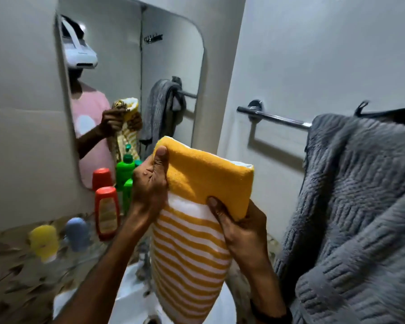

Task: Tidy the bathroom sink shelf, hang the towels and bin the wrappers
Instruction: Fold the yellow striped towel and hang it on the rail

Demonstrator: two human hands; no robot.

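Observation:
A yellow and white striped towel [192,242] hangs folded in front of me above the sink [131,298]. My left hand [150,183] pinches its solid yellow top edge at the left. My right hand [241,228] grips the same folded band lower on the right. A chrome towel rail [274,118] runs along the right wall, a little beyond the towel. A grey textured towel [351,206] is draped over the rail's right part and hangs low. On the shelf below the mirror stand a red bottle [107,212], green bottles [125,171], a yellow bottle [43,242] and a blue bottle [77,233].
The mirror [131,73] on the wall ahead reflects a person in a pink shirt, the striped towel and the grey towel. A patterned tile band [12,272] runs under the shelf at lower left. The rail's left part is bare.

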